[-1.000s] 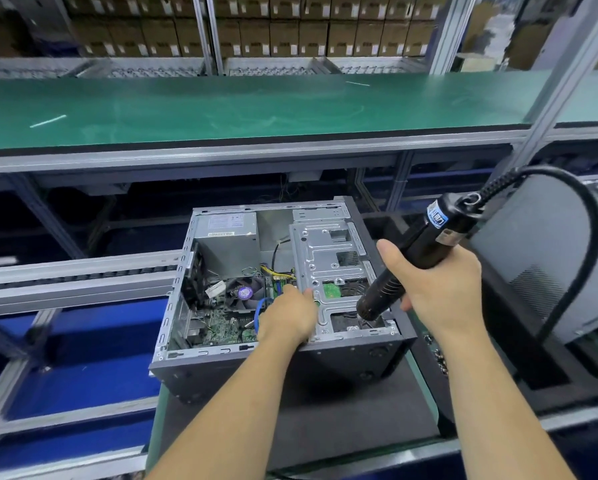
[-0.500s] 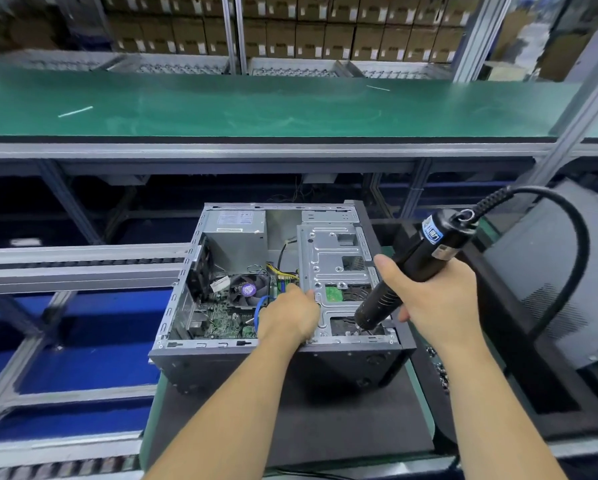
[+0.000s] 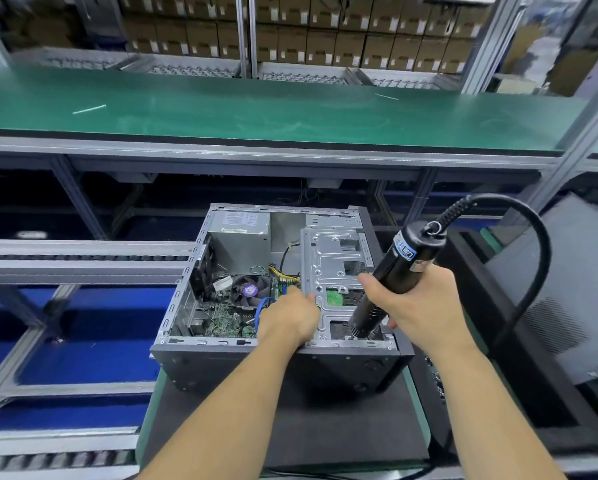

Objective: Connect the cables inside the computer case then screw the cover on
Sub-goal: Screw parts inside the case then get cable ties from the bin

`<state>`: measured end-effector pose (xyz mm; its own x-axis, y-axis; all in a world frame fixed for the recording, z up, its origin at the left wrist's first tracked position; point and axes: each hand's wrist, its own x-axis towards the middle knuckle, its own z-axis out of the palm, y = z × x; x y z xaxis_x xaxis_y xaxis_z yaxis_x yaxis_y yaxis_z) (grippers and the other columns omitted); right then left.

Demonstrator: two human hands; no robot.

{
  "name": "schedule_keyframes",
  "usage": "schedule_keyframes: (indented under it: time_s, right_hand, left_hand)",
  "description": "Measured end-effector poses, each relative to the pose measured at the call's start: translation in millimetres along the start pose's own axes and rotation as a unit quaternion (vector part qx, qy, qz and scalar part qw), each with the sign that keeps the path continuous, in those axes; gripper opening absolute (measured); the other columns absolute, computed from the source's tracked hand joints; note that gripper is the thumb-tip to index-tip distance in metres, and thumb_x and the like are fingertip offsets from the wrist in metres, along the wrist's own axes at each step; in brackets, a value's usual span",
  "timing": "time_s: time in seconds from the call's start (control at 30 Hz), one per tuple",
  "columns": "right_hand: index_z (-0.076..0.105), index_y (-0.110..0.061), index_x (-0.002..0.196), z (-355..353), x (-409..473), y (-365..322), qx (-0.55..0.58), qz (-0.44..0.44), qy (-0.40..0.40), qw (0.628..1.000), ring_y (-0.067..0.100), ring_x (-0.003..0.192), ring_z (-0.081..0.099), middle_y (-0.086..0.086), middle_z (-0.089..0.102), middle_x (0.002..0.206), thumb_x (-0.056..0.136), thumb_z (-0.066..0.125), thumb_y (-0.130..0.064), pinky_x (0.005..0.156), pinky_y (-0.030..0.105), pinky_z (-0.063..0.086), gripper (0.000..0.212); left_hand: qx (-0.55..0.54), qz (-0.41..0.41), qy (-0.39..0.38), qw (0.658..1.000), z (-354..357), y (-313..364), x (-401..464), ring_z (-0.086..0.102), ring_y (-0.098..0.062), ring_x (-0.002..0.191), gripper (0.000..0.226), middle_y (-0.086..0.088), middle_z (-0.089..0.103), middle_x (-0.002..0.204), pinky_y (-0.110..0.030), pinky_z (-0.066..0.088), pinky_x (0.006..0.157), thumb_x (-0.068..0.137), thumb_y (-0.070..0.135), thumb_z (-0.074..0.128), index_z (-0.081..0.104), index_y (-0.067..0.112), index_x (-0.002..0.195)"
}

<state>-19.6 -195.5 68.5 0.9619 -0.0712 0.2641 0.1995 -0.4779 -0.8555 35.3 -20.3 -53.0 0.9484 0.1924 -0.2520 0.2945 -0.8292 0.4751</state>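
Factory line setup, long green-topped workbench (image 3: 256,109) across the back with stacked cardboard boxes (image 3: 325,29) behind it. Open grey metal computer case (image 3: 276,362) lies on its side on a dark mat (image 3: 325,427), motherboard and fan exposed. Right hand (image 3: 425,313) is wrapped tight around a black electric screwdriver (image 3: 391,275), which is tilted with its tip down at the near corner of the silver drive bracket (image 3: 332,258). Left hand (image 3: 290,320) sits just left of that, on the bracket's edge beside a blue cable (image 3: 261,308); its fingers are hidden, so I can't tell if they're gripping anything. Bit tip is too dark to make out. A dark panel (image 3: 567,289) leans at far right.
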Motion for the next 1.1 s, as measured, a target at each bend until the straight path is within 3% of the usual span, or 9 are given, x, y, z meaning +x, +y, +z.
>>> schedule_keyframes:
  time_s: [0.13, 0.27, 0.47, 0.63, 0.8, 0.93, 1.03, 1.1]
  right_hand:
    - [0.067, -0.031, 0.071, 0, 3, 1, -0.005, -0.005, 0.005, 1.0, 0.007, 0.042, 0.056, -0.007, 0.066, 0.057, 0.061, 0.075, -0.056, 0.051, 0.034, 0.055, 0.028]
    - [0.063, -0.036, 0.063, 6, 4, 2, -0.015, -0.031, -0.001, 0.999, 0.001, 0.046, 0.054, -0.015, 0.061, 0.052, 0.066, 0.078, -0.046, 0.048, 0.013, 0.043, 0.018]
    - [0.065, -0.036, 0.065, 8, 4, 4, -0.002, -0.035, -0.006, 0.999, -0.001, 0.049, 0.053, -0.017, 0.061, 0.053, 0.06, 0.074, -0.049, 0.05, 0.011, 0.043, 0.016]
    - [0.067, -0.031, 0.077, 1, 1, 8, 0.014, -0.026, -0.022, 0.999, 0.0, 0.05, 0.057, -0.01, 0.067, 0.059, 0.057, 0.072, -0.054, 0.052, 0.019, 0.052, 0.031]
    - [0.064, -0.031, 0.066, 4, 0, 5, 0.001, -0.011, -0.037, 0.999, 0.0, 0.045, 0.051, -0.014, 0.06, 0.05, 0.053, 0.07, -0.06, 0.047, 0.013, 0.044, 0.032]
    - [0.066, -0.037, 0.071, 6, 2, 2, 0.021, 0.006, -0.027, 0.999, 0.002, 0.043, 0.056, -0.011, 0.065, 0.057, 0.05, 0.077, -0.067, 0.047, 0.028, 0.051, 0.039]
    - [0.067, -0.037, 0.072, 3, 2, 1, 0.026, 0.013, -0.007, 1.0, 0.004, 0.043, 0.056, -0.011, 0.063, 0.054, 0.049, 0.077, -0.072, 0.05, 0.035, 0.056, 0.044]
    - [0.067, -0.036, 0.07, 0, 1, 1, 0.018, 0.016, -0.006, 1.0, 0.004, 0.044, 0.056, -0.011, 0.061, 0.051, 0.049, 0.077, -0.074, 0.052, 0.041, 0.06, 0.044]
  left_hand:
    - [-0.004, -0.001, -0.003, 1.0, 0, -1, 1, 0.057, -0.036, 0.115, 0.048, -0.016, 0.059, 0.129, -0.04, 0.036, 0.08, 0.103, 0.046, 0.025, 0.045, 0.01, 0.128]
    - [-0.006, -0.005, -0.005, 1.0, 1, -1, 3, 0.057, -0.035, 0.113, 0.048, -0.015, 0.06, 0.128, -0.039, 0.037, 0.079, 0.102, 0.047, 0.025, 0.046, 0.011, 0.126]
    - [-0.016, -0.012, -0.005, 1.0, 2, -2, 5, 0.058, -0.033, 0.113, 0.048, -0.012, 0.062, 0.127, -0.037, 0.036, 0.079, 0.102, 0.047, 0.027, 0.05, 0.012, 0.124]
    - [-0.011, -0.012, -0.004, 1.0, 3, -2, 6, 0.058, -0.033, 0.11, 0.047, -0.012, 0.062, 0.126, -0.037, 0.035, 0.078, 0.102, 0.047, 0.027, 0.051, 0.012, 0.122]
    - [-0.05, -0.017, -0.024, 0.998, 4, -6, 10, 0.053, -0.033, 0.121, 0.054, -0.011, 0.057, 0.135, -0.04, 0.039, 0.088, 0.099, 0.052, 0.028, 0.046, 0.013, 0.132]
    - [-0.113, -0.032, -0.069, 0.991, 3, -9, 15, 0.047, -0.031, 0.132, 0.078, -0.009, 0.049, 0.146, -0.04, 0.039, 0.102, 0.092, 0.069, 0.034, 0.039, 0.012, 0.145]
    - [-0.115, -0.035, -0.077, 0.99, 2, -9, 20, 0.052, -0.03, 0.126, 0.081, -0.011, 0.054, 0.14, -0.034, 0.041, 0.096, 0.09, 0.072, 0.039, 0.047, 0.01, 0.14]
    - [-0.131, -0.055, -0.098, 0.985, -2, -7, 22, 0.05, -0.032, 0.129, 0.089, -0.014, 0.05, 0.145, -0.033, 0.038, 0.092, 0.09, 0.073, 0.042, 0.043, 0.003, 0.144]
